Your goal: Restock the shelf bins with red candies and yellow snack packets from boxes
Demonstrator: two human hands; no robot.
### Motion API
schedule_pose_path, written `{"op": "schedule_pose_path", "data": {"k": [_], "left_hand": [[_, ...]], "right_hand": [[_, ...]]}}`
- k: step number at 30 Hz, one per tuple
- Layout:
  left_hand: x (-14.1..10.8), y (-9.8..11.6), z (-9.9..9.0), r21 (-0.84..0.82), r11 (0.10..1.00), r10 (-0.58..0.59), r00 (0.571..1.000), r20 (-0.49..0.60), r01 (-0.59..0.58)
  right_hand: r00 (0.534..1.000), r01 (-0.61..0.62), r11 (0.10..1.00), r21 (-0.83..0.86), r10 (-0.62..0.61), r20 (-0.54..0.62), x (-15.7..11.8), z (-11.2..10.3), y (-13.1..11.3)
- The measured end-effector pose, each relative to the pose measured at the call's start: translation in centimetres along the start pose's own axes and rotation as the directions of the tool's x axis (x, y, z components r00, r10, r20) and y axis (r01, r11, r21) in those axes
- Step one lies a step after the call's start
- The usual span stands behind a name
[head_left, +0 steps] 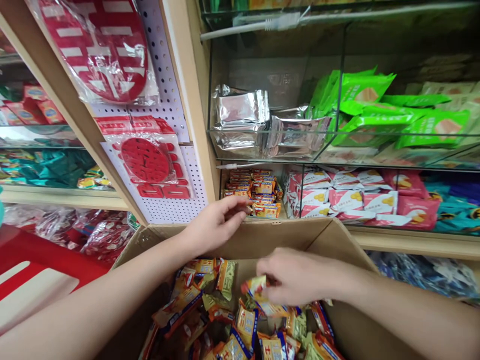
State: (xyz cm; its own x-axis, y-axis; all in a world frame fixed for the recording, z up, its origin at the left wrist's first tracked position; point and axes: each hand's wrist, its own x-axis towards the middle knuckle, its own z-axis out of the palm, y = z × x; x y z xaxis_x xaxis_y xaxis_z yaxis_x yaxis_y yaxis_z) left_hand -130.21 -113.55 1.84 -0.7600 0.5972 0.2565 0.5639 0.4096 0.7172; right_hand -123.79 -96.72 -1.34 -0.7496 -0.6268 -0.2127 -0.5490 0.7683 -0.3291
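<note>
My left hand (217,224) reaches over the far edge of a cardboard box (277,231). Its fingers are loosely bent and apart, with no packet visible in them. The fingertips are right beside stacked small orange snack packets (264,188) in a glass shelf compartment; whether they touch is unclear. Inside the box, my right hand (296,277) is closed on an orange and yellow snack packet (257,287), slightly blurred by motion. Below it, loose snack packets (245,320) of the same kind lie jumbled in the box.
Pink and white packets (345,197) fill the compartment to the right. Above are silver packets (242,110) and green packets (375,110) behind glass. A wooden post (198,100) and a pegboard (191,175) with red hanging decorations (146,160) stand left. A red object (41,270) is beside the box.
</note>
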Motion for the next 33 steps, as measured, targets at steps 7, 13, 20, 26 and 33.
{"op": "schedule_pose_path", "data": {"k": [7, 13, 20, 26, 33], "left_hand": [[-1.5, 1.7, 0.9, -0.597, 0.795, 0.002, 0.983, 0.183, 0.109], [-1.6, 1.8, 1.6, -0.685, 0.688, -0.085, 0.963, 0.254, 0.241], [-1.2, 1.7, 0.8, -0.555, 0.806, -0.126, 0.976, 0.18, 0.206], [-1.6, 1.6, 0.8, -0.62, 0.737, -0.063, 0.94, 0.335, 0.27], [-1.6, 2.2, 0.6, -0.716, 0.604, -0.199, 0.936, 0.289, 0.35]], "right_hand": [[0.891, 0.236, 0.537, 0.81, 0.213, -0.402, -0.7, -2.7, 0.3], [0.861, 0.241, 0.566, 0.788, 0.25, -0.443, -0.6, -2.4, 1.0], [0.724, 0.187, 0.685, 0.704, 0.388, -0.57, -0.6, -2.5, 1.3], [0.704, 0.258, 0.62, 0.741, 0.404, -0.583, -0.5, -2.2, 1.5], [0.72, 0.321, 0.489, 0.811, 0.431, -0.545, -0.2, -1.7, 0.9]]}}
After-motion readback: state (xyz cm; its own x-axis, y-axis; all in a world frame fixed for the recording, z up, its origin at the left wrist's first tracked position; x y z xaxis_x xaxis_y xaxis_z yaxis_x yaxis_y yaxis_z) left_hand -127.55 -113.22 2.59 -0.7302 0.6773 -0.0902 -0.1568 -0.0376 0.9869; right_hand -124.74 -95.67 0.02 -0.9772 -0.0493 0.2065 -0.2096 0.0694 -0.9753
